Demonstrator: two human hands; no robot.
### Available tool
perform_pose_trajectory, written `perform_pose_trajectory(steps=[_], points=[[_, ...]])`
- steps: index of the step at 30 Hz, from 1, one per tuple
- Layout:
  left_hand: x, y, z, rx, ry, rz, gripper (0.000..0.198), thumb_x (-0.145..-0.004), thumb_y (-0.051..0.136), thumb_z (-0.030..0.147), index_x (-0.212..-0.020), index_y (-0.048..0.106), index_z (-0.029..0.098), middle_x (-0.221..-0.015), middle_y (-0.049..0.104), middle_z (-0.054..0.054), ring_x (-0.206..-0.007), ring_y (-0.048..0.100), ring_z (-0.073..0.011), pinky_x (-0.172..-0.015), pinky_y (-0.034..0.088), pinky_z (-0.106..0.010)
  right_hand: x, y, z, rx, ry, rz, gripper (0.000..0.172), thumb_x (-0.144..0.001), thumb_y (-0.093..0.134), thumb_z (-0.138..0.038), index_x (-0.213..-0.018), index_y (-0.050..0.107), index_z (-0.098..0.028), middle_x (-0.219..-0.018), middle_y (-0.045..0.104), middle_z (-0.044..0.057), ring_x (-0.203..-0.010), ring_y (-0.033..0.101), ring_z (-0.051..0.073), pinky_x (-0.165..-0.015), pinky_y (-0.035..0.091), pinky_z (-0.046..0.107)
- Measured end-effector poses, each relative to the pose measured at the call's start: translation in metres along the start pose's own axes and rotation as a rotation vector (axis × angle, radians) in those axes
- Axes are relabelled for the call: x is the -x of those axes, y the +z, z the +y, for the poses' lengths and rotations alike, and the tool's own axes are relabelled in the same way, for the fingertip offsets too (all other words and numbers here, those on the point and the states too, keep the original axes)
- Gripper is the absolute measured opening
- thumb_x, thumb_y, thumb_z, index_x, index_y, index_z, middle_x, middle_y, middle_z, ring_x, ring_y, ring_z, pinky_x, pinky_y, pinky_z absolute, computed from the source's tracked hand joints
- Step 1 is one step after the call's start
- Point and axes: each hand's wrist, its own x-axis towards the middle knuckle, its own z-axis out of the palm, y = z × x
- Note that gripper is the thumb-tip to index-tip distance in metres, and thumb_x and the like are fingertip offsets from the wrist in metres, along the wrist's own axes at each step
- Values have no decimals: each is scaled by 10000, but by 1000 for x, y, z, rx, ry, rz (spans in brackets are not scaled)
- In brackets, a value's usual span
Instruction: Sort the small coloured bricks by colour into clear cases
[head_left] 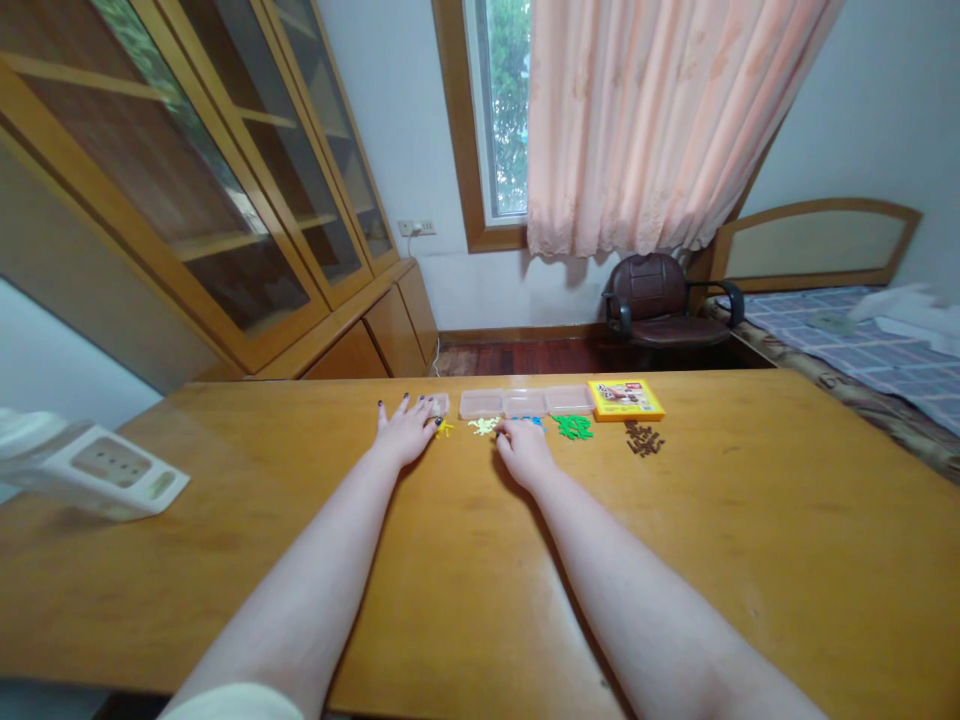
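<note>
My left hand [405, 432] lies with its fingers spread at the near edge of a small clear plastic box [440, 405], its thumb beside a few yellow pieces [447, 430]. Curled fingers of my right hand [525, 452] rest at the table between a pile of pale yellow pieces [482, 427] and some blue pieces [537, 422], which the hand partly covers. Whatever those fingertips pinch is hidden. Farther right sit a heap of green pieces [574, 428] and a scatter of brown pieces [643, 440]. Behind the piles stands a row of clear plastic trays [481, 404].
A yellow printed box [627, 401] stands at the right end of the trays. On the wooden table [750, 520], a white container [112, 470] is at the left. Beyond are a glass-door cabinet [247, 180], a brown office chair [652, 300] and a bed [847, 330].
</note>
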Motion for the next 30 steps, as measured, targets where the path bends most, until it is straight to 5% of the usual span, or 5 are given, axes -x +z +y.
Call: perform_pose_trajectory(steps=[7, 10, 18, 24, 30], points=[[53, 11, -8, -70, -124, 52, 606, -905, 274, 494, -1459, 246, 250, -1514, 255, -71, -1405, 162, -318, -1067, -13, -670, 5, 5, 1, -94, -12, -56, 263, -863, 413, -184, -963, 657, -184, -970, 684, 64, -901, 579, 170, -773, 372, 248], [84, 12, -2, -93, -179, 49, 605, -901, 296, 468, -1451, 273, 216, -1508, 269, -79, -1397, 186, -326, -1061, 11, -687, 7, 10, 4, -194, -18, -69, 214, -842, 442, -238, -778, 639, -183, -804, 660, 37, -755, 548, 160, -673, 350, 245], [159, 11, 71, -48, -54, 92, 569, -866, 423, 415, -1391, 393, 198, -1460, 360, -133, -1381, 243, -317, -1103, 13, -621, -5, 4, 24, -803, 146, -138, 332, -756, 485, -342, -472, 399, -194, -470, 384, -48, -502, 362, 106, -520, 263, 234], [137, 7, 127, 143, 172, 64, 567, -842, 486, 413, -1367, 420, 209, -1449, 380, -140, -1375, 259, -314, -1116, 55, -594, 15, -31, 59, -1040, 199, -225, 408, -844, 325, -476, -534, 196, -243, -438, 205, -80, -400, 216, 101, -436, 269, 251], [87, -23, 153, 161, 389, -19, 319, -798, 559, 348, -1092, 632, 247, -1230, 607, -110, -1264, 427, -320, -1094, 78, -616, 33, -56, 80, -1397, 344, -608, 359, -829, 415, -384, -565, 229, -227, -483, 218, -73, -432, 193, 94, -438, 231, 234]])
